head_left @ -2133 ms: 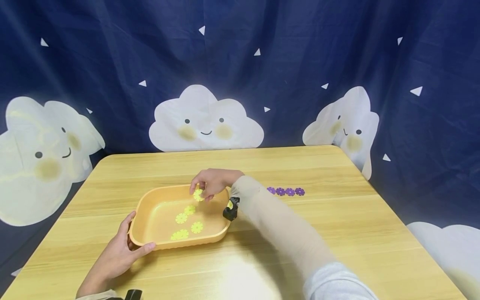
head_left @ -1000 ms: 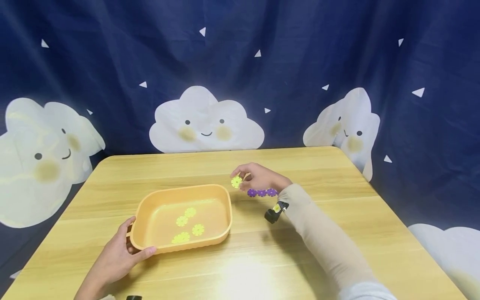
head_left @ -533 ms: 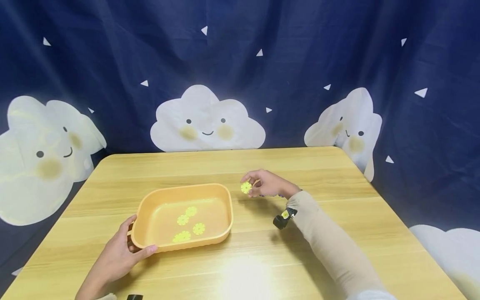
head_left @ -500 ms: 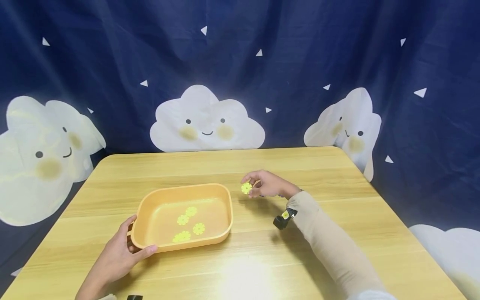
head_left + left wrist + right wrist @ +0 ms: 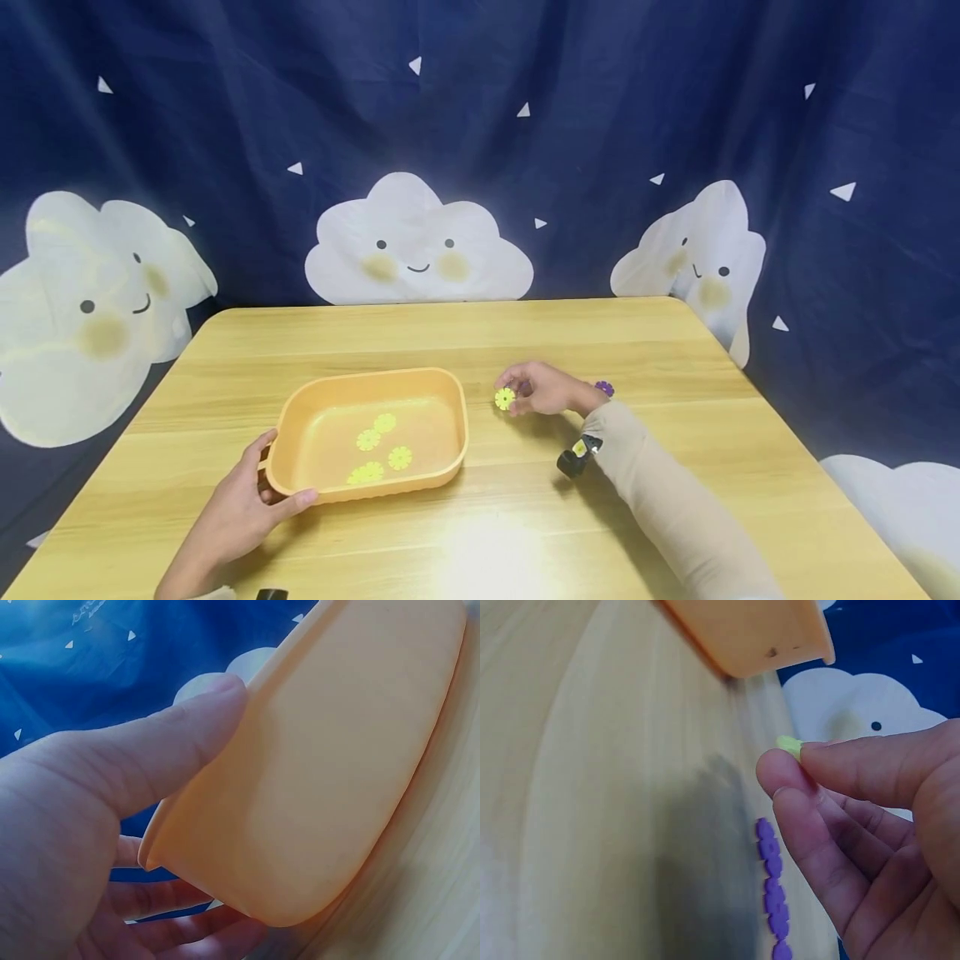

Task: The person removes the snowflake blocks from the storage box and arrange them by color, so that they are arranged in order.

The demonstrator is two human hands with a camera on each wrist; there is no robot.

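Surface [image 5: 600, 333] with a pale wood grain carries an orange basin [image 5: 384, 490] on its left half, the basin's right end close to the middle. Your left hand [image 5: 243, 504] grips the basin at its near left corner, thumb over the rim and the other fingers bent round the left end. Inside, several yellow flower pieces [image 5: 401, 457] lie flat on the basin's floor, most of them toward the near wall and the right half; one sits apart, while others touch or overlap.

Your right hand [image 5: 547, 390] is off the basin's right end, its fingers curled and nearly closed, thumb and index fingertip pinching a single yellow flower piece [image 5: 505, 398]. You hold that piece near the basin but apart from it. Below the same hand runs a row of purple flower pieces [image 5: 774, 889], joined end to end; from the head view your hand and wrist cover most of it, with one end showing toward the surface's right edge. I cannot tell whether your yellow piece touches the row. A black device [image 5: 573, 461] is on your right wrist, at the cuff of your beige sleeve [image 5: 675, 500]. Beyond the surface's far edge hangs a dark blue curtain [image 5: 465, 108].
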